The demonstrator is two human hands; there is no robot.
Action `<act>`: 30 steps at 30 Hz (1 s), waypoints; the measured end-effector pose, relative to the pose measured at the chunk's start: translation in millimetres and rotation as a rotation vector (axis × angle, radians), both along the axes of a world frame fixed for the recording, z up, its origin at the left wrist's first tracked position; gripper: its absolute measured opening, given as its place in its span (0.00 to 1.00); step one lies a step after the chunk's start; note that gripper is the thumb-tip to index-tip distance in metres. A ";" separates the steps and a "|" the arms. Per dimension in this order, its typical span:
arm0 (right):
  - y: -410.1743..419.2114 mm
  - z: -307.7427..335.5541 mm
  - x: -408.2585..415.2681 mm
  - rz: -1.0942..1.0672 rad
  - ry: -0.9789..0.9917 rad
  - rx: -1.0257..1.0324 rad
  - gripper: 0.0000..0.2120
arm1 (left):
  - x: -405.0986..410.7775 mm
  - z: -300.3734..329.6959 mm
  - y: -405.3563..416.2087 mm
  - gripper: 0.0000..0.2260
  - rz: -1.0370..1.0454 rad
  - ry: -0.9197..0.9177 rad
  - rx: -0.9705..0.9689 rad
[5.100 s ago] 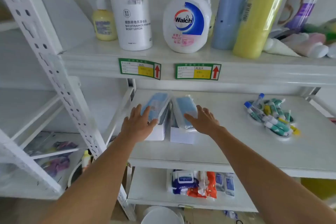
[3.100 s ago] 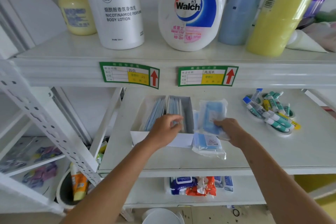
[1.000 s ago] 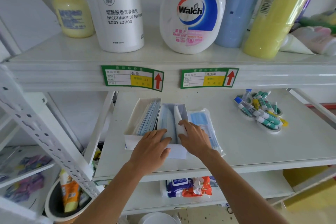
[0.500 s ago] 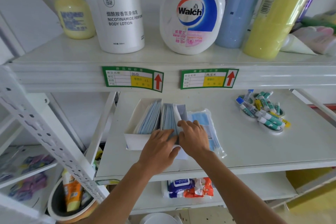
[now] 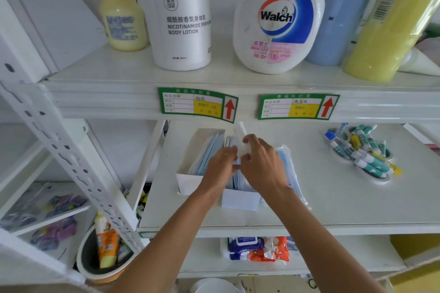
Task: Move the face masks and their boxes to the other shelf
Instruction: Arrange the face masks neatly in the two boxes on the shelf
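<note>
1. Right hand (image 5: 262, 166): fingers curled, pinching a white flap or packet (image 5: 242, 137) that sticks up from the right box (image 5: 240, 201). Which of the two it is, can't tell; it's blurred.
2. Left hand (image 5: 220, 166): over the seam between the two boxes, fingertips against the packed face masks (image 5: 209, 153). Grasping or just pressing: can't tell.
3. Left box (image 5: 189, 181): open top, blue masks standing on edge inside, touching the right box.
4. Loose bagged mask pack (image 5: 289, 169): flat on the middle shelf (image 5: 333, 202), just right of the right box, partly under the right wrist.
5. Same shelf, well to the right: pile of small tubes (image 5: 364, 150).
6. Shelf above: body lotion bottle (image 5: 182, 21), Walch bottle (image 5: 277, 16).
</note>
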State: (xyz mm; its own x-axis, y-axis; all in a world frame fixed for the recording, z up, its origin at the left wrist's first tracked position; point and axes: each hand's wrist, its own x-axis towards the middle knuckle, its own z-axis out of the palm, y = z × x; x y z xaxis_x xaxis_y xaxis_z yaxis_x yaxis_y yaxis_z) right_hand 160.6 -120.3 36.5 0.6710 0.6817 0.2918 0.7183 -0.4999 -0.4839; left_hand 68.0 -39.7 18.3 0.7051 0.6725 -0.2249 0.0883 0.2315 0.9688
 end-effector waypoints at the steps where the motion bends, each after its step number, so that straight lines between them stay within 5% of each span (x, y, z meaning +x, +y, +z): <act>1: 4.3 2.5 -7.5 0.021 -0.005 0.020 0.21 | 1.8 4.6 2.1 0.13 0.029 -0.060 -0.111; 4: 18.2 5.5 -32.1 0.051 0.003 0.073 0.23 | -0.4 11.7 11.0 0.12 0.166 -0.095 -0.252; 13: 53.4 -14.9 -83.2 0.320 0.383 0.244 0.24 | -46.9 14.8 58.9 0.05 0.422 0.168 0.205; 20: 75.7 -25.5 -74.9 0.404 0.719 0.316 0.24 | -66.3 28.8 93.7 0.05 0.326 0.461 0.737; 24: 77.9 -45.2 -57.0 0.421 0.350 0.081 0.21 | -60.8 41.2 119.1 0.11 0.241 0.624 0.846; 27: 73.5 -61.5 -47.1 0.499 -0.030 -0.189 0.25 | -54.1 49.2 133.6 0.06 0.103 0.769 0.896; 30: 70.9 -69.2 -45.7 0.516 -0.149 -0.315 0.25 | -44.8 51.6 144.9 0.12 -0.058 0.920 0.934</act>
State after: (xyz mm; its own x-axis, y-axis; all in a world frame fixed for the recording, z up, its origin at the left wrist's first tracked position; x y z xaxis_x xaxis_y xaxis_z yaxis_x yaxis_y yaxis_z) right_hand 114.9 -49.4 -32.6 0.1996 0.9758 0.0889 0.9539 -0.1727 -0.2454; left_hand 23.1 105.3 69.9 0.5779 0.8093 -0.1049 0.7853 -0.5166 0.3412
